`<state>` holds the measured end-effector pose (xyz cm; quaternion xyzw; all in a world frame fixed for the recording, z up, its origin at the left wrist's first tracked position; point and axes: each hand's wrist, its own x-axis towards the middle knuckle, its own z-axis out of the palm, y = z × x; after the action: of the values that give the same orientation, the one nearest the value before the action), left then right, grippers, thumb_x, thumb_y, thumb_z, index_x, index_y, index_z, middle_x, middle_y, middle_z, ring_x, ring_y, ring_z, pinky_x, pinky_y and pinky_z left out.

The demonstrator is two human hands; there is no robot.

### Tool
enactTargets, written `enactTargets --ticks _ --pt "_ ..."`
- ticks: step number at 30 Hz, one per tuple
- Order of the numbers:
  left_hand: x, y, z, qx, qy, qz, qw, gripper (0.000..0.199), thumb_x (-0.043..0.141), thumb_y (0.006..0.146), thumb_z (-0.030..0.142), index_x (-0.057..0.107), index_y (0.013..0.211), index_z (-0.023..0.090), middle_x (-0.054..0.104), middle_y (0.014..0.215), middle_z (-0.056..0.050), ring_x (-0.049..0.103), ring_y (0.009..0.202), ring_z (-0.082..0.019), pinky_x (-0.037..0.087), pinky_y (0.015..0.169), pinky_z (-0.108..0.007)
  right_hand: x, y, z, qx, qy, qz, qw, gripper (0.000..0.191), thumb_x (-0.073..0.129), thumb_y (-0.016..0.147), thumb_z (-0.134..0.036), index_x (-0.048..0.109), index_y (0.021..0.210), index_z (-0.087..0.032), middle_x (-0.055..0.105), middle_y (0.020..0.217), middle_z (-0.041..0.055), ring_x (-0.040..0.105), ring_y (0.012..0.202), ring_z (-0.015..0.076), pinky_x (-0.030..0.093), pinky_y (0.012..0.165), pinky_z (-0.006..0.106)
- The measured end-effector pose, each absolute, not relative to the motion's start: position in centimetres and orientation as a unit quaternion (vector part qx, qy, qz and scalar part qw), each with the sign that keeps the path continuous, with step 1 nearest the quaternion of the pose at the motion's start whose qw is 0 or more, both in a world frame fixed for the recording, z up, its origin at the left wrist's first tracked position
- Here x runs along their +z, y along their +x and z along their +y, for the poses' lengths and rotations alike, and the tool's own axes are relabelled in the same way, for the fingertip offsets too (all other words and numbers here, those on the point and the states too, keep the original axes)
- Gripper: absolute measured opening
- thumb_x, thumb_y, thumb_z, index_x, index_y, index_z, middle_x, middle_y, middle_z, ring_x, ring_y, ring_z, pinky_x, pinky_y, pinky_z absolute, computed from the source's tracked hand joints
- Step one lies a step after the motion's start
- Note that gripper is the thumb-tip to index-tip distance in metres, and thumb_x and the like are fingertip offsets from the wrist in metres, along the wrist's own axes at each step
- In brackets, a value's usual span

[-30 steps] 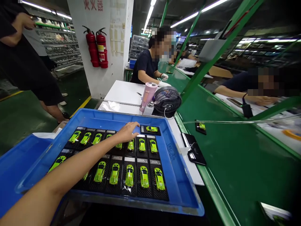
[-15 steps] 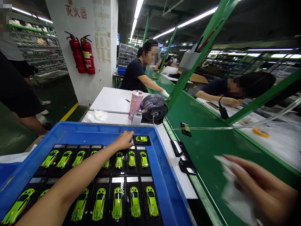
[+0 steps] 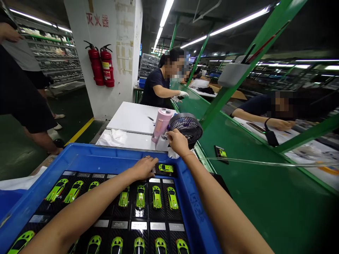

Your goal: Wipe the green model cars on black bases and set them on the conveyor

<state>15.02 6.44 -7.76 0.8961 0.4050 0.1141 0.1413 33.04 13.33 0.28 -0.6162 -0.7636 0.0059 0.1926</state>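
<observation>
My left hand (image 3: 145, 167) reaches over the blue tray (image 3: 87, 151), its curled fingers gripping the left end of a black display base. A lime-green model car (image 3: 166, 168) sits on that base, crosswise behind the rows. My right hand (image 3: 179, 143) is closed beside the small pump-top bottle (image 3: 161, 144), with a white cloth (image 3: 173, 153) hanging beneath its fingers. Whether the fingertips touch the bottle's metal top (image 3: 164, 135) I cannot tell. Rows of similar green cars on black bases fill the tray, partly hidden under my left arm.
A pink tumbler (image 3: 161, 123) and a black fan (image 3: 186, 127) stand behind the tray. Crumpled white cloth (image 3: 112, 137) lies on the white table. Along the right runs a green conveyor (image 3: 254, 190) bearing another boxed car (image 3: 221, 154). Co-workers (image 3: 159, 84) sit beyond.
My right hand has swung left from over the conveyor to the bottle and fan, bringing the white cloth. My left hand stays at the same base. The view has shifted slightly.
</observation>
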Motion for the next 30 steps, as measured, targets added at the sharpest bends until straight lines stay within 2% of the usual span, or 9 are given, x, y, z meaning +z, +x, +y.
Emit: enactTargets --ticks 4,8,12,15,18,21,23,25,30 --pt "-7.5 15.0 6.3 0.158 0.887 0.400 0.166 0.035 0.056 0.088 0.034 0.054 0.119 0.017 0.057 0.121 -0.010 0.058 0.104 -0.023 0.049 0.087 -0.046 0.0 32.7 12.9 0.002 -0.636 -0.755 0.157 0.026 0.056 0.093 -0.030 0.057 0.115 -0.016 0.059 0.116 0.0078 0.060 0.098 0.0205 0.052 0.083 0.040" --pt "-5.9 15.1 5.6 0.233 0.874 0.375 0.205 0.035 0.056 0.088 0.033 0.054 0.119 0.017 0.055 0.123 -0.010 0.056 0.107 -0.024 0.047 0.089 -0.047 0.5 32.0 12.5 0.010 -0.639 -0.750 0.169 0.025 0.056 0.093 -0.030 0.058 0.113 -0.016 0.059 0.114 0.0075 0.061 0.096 0.0199 0.052 0.082 0.039" --pt "-2.9 14.7 4.5 0.312 0.853 0.328 0.259 0.042 0.069 0.072 0.021 0.054 0.111 0.017 0.056 0.115 -0.009 0.052 0.108 -0.025 0.044 0.095 -0.045 3.3 32.3 10.9 0.014 -0.621 -0.742 0.252 0.024 0.056 0.093 -0.029 0.059 0.112 -0.015 0.060 0.112 0.0073 0.061 0.096 0.0199 0.051 0.083 0.040" --pt "0.1 13.5 2.9 0.380 0.816 0.313 0.304 0.046 0.072 0.063 0.016 0.053 0.105 0.020 0.057 0.107 -0.007 0.054 0.104 -0.024 0.042 0.098 -0.042 6.5 33.7 6.6 0.018 -0.584 -0.736 0.343 0.023 0.046 0.096 -0.022 0.059 0.114 -0.015 0.061 0.110 0.0080 0.060 0.097 0.0187 0.049 0.085 0.036" --pt "3.3 11.9 0.0 0.462 0.750 0.324 0.345 0.049 0.069 0.070 0.023 0.045 0.113 0.023 0.055 0.107 -0.006 0.058 0.104 -0.022 0.042 0.099 -0.040 8.4 34.9 -0.4 0.052 -0.534 -0.744 0.398 0.026 0.043 0.096 -0.028 0.063 0.112 -0.021 0.065 0.103 0.0047 0.061 0.088 0.0175 0.049 0.073 0.028" --pt "5.5 10.8 -4.1 0.540 0.648 0.341 0.414 0.041 0.055 0.084 0.033 0.035 0.119 0.028 0.057 0.106 -0.005 0.065 0.088 -0.019 0.052 0.082 -0.039 8.1 34.9 -7.5 0.170 -0.445 -0.754 0.452 0.020 0.054 0.091 -0.031 0.068 0.105 -0.029 0.065 0.098 0.0024 0.061 0.080 0.0177 0.046 0.062 0.026" --pt "5.9 10.9 -7.2 0.602 0.478 0.334 0.546 0.031 0.047 0.089 0.037 0.039 0.117 0.027 0.063 0.100 -0.006 0.068 0.079 -0.021 0.054 0.074 -0.040 7.2 34.2 -11.0 0.235 -0.402 -0.753 0.465 0.020 0.057 0.089 -0.025 0.070 0.103 -0.031 0.065 0.093 0.0040 0.061 0.077 0.0194 0.046 0.059 0.026" --pt "5.4 11.5 -10.1 0.621 0.332 0.342 0.622 0.031 0.047 0.089 0.039 0.045 0.117 0.025 0.067 0.092 -0.007 0.069 0.073 -0.021 0.055 0.071 -0.040 6.1 33.1 -13.4 0.279 -0.361 -0.754 0.473 0.026 0.057 0.088 -0.019 0.069 0.106 -0.032 0.064 0.088 0.0052 0.060 0.076 0.0205 0.046 0.058 0.028" --pt "3.1 14.0 -15.1 0.638 0.193 0.365 0.650 0.037 0.046 0.090 0.044 0.051 0.122 0.027 0.070 0.090 -0.005 0.070 0.071 -0.020 0.056 0.069 -0.036 3.9 30.2 -17.0 0.325 -0.290 -0.767 0.470 0.048 0.051 0.087 -0.007 0.058 0.125 -0.036 0.061 0.087 0.0047 0.059 0.074 0.0175 0.048 0.057 0.026"
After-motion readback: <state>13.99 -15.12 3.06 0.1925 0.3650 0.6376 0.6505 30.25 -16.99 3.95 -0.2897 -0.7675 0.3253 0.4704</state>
